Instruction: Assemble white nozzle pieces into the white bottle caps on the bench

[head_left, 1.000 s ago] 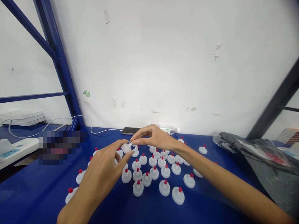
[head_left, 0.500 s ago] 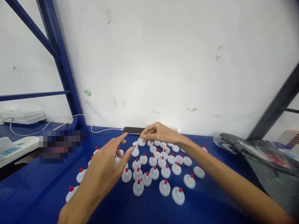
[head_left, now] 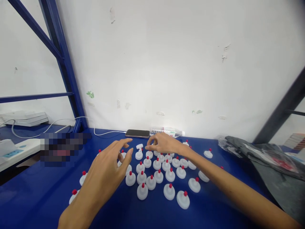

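Observation:
Several white round caps with red tips, one of them a cap (head_left: 183, 201) at the front, stand on the blue table (head_left: 114, 211). My left hand (head_left: 108, 163) is over the left part of the group, thumb and fingers apart, holding nothing. At the back of the group my right hand (head_left: 162, 143) has its thumb and forefinger brought together; whether anything is between them is too small to tell. Just below those fingertips lies a white disc (head_left: 149, 155) with no red tip showing. Left of it, a small white piece (head_left: 139, 146) leans on another cap.
A phone (head_left: 137, 133) with a white cable and a clear bottle (head_left: 176, 132) lie along the wall. A power strip (head_left: 17, 151) is at the left. Grey cloth and plastic bags (head_left: 269, 159) lie at the right.
The white disc that was between my right fingertips is now out of them, and a disc lies below. My right hand has shifted slightly right and down. My left hand stays spread.

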A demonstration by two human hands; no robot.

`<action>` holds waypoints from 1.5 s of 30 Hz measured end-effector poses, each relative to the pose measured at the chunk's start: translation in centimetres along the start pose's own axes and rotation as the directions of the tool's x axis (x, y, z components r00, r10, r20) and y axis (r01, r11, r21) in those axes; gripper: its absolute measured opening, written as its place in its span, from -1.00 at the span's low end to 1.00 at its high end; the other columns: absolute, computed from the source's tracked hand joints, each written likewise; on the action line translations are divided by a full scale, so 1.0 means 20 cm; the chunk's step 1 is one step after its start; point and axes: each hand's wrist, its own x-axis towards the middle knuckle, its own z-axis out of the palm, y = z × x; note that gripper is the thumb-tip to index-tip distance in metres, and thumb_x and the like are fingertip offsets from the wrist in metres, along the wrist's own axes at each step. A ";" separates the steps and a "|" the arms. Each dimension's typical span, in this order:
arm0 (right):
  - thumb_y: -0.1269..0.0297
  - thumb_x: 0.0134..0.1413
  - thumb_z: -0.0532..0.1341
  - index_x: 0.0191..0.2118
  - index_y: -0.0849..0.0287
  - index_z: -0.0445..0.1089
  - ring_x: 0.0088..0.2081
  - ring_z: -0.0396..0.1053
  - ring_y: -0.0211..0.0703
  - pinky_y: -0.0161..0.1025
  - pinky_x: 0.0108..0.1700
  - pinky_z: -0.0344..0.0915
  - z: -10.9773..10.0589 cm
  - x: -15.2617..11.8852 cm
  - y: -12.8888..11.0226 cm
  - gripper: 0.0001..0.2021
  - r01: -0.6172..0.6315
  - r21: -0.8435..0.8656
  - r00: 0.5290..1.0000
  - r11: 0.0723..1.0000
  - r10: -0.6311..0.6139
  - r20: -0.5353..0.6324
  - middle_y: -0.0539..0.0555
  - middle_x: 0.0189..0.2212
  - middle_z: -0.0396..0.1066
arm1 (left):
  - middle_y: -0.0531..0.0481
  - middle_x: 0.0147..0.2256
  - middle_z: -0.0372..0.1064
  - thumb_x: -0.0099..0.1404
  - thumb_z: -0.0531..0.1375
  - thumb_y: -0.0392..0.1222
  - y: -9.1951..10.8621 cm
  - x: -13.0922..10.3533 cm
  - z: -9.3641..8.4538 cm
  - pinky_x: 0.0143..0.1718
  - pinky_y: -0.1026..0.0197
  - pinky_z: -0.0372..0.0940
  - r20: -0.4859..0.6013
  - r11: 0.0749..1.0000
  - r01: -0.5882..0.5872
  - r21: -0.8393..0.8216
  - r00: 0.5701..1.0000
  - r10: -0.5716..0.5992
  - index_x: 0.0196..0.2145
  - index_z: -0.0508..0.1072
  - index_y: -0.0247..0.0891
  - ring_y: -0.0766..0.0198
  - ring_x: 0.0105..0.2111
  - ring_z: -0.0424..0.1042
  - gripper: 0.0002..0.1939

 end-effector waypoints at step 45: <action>0.03 0.06 0.41 -0.22 0.17 0.61 -0.31 0.42 -0.31 -0.38 -0.31 0.26 -0.02 0.04 -0.21 -0.70 -0.123 0.775 0.980 0.620 -0.049 0.195 0.02 -0.33 0.53 | -0.02 -0.03 0.53 0.44 0.09 -0.01 -0.03 0.03 0.06 -0.17 0.06 0.42 0.024 0.994 -0.111 -0.015 0.993 0.112 0.13 0.44 -0.09 0.09 -0.16 0.56 -0.62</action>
